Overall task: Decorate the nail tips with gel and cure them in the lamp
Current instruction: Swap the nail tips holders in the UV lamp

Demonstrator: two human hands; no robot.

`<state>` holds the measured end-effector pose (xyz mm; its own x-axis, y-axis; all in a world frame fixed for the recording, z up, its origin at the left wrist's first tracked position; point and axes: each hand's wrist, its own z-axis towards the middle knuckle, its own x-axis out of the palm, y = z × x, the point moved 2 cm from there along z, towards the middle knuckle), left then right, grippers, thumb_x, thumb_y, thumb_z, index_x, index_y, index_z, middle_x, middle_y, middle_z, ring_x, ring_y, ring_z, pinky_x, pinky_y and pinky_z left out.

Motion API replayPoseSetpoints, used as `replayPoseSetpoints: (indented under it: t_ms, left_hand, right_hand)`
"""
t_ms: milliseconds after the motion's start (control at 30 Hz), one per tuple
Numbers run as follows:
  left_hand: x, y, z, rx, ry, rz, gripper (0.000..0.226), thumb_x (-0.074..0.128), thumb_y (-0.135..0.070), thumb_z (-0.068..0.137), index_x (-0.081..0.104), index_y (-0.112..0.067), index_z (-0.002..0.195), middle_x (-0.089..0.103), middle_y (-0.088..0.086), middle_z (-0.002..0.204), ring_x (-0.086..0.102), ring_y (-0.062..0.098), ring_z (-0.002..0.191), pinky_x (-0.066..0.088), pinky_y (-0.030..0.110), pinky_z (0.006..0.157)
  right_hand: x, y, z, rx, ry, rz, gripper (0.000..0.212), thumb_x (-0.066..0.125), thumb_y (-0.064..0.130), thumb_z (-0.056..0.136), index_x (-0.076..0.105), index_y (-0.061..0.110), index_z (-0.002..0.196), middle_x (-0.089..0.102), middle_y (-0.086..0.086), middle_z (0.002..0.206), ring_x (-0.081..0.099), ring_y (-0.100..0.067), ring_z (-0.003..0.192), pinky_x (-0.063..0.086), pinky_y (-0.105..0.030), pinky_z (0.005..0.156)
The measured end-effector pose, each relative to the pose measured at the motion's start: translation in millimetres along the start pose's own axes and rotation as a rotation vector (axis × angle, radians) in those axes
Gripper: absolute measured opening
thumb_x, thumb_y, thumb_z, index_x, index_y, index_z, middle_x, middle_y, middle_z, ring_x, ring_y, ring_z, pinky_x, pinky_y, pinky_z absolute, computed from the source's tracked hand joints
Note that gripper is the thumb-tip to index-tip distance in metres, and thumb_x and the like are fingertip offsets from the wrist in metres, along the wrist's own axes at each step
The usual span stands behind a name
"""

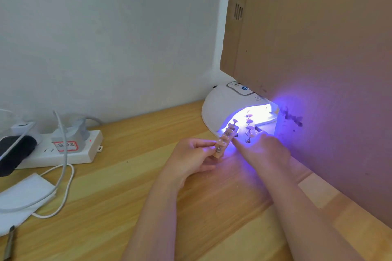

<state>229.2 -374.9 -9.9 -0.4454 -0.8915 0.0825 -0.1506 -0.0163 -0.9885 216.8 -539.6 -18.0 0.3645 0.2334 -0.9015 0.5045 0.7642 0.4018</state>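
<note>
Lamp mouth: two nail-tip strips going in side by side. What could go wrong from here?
1. The left hand pinches only the near end of its strip, so the far tips could sag and smear on the lamp.
2. The strips could knock together beside the right hand.
3. Near tips sit outside the glow and may stay uncured.

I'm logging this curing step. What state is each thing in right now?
Lamp: lit, display on.
Left holder: gripped by left hand, far end at lamp mouth.
Right holder: partly inside lamp, right hand on its near end.
Power strip: plugs in, red light on.
</note>
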Motion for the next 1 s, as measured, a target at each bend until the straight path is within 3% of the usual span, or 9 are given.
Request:
replayPoseSetpoints:
  t_ms: [133,300,467,700,767,800,867,933,1000]
  left_hand:
    - [1,-1,2,0.001,0.001,-0.008,0.027,0.054,-0.004,0.089,0.069,-0.022,0.074,0.07,-0.004,0.064,0.066,0.005,0.059,0.052,0.016,0.053]
    - [1,2,3,-0.007,-0.016,-0.004,0.015,0.055,-0.004,0.089,0.065,-0.016,0.086,0.071,-0.003,0.074,0.069,0.008,0.067,0.055,0.019,0.056]
    - [-2,3,5,0.0,-0.03,-0.006,0.013,0.055,-0.006,0.09,0.065,-0.014,0.089,0.071,0.0,0.074,0.069,0.008,0.067,0.053,0.018,0.054]
    - [-1,3,5,0.014,-0.041,-0.009,0.013,0.055,-0.006,0.09,0.065,-0.014,0.09,0.071,0.001,0.071,0.068,0.007,0.066,0.053,0.017,0.055]
    - [-3,3,5,0.017,-0.042,-0.008,0.015,0.055,-0.007,0.09,0.065,-0.018,0.085,0.071,-0.001,0.069,0.068,0.007,0.068,0.054,0.018,0.057]
    - [-3,3,5,0.018,-0.042,-0.006,0.016,0.055,-0.007,0.09,0.065,-0.019,0.083,0.072,-0.001,0.069,0.069,0.008,0.069,0.054,0.018,0.058]
    - [-2,3,4,0.017,-0.038,0.002,0.019,0.055,-0.007,0.09,0.065,-0.02,0.081,0.072,-0.002,0.07,0.069,0.008,0.07,0.055,0.019,0.06]
    - [-1,3,4,0.019,-0.035,0.012,0.022,0.054,-0.007,0.09,0.065,-0.021,0.079,0.072,-0.003,0.069,0.069,0.007,0.069,0.056,0.019,0.061]
    - [0,4,4,0.024,-0.042,0.012,0.023,0.053,-0.007,0.091,0.064,-0.023,0.077,0.071,-0.005,0.069,0.068,0.006,0.069,0.056,0.019,0.062]
  right_hand:
    - [-3,-6,-4,0.048,-0.057,-0.007,0.043,0.056,0.059,0.078,0.038,0.02,0.075,0.055,0.0,0.082,0.06,-0.022,0.093,0.028,-0.028,0.057]
    - [-4,-10,3,0.083,-0.097,-0.041,0.042,0.054,0.053,0.082,0.051,0.016,0.061,0.049,0.002,0.062,0.041,-0.012,0.052,0.023,-0.021,0.045]
    - [-4,-12,5,0.07,-0.143,-0.064,0.052,0.049,0.062,0.085,0.055,0.015,0.063,0.05,0.0,0.062,0.047,-0.018,0.058,0.024,-0.021,0.046]
    - [-1,-13,-3,-0.12,-0.15,0.098,0.044,0.047,0.036,0.094,0.055,0.014,0.056,0.046,0.003,0.05,0.045,-0.016,0.051,0.026,-0.022,0.044]
    - [-1,-11,-1,-0.101,-0.153,0.036,0.035,0.041,0.033,0.097,0.061,0.018,0.073,0.046,0.004,0.055,0.047,-0.018,0.055,0.024,-0.023,0.044]
    - [-1,-10,-1,-0.101,-0.151,-0.017,0.03,0.037,0.033,0.098,0.063,0.019,0.095,0.047,0.004,0.058,0.047,-0.017,0.057,0.023,-0.023,0.044]
    - [-1,-8,0,-0.104,-0.129,-0.042,0.041,0.035,0.033,0.098,0.042,0.02,0.136,0.052,0.003,0.066,0.047,-0.016,0.061,0.024,-0.024,0.045]
    - [0,-8,-1,-0.154,-0.113,0.031,0.041,0.038,0.029,0.097,0.043,0.024,0.137,0.061,0.002,0.079,0.055,-0.019,0.074,0.028,-0.025,0.05]
    - [-3,-6,-5,-0.198,-0.169,0.187,0.025,0.045,0.025,0.092,0.065,0.024,0.108,0.058,0.006,0.072,0.055,-0.02,0.074,0.029,-0.023,0.05]
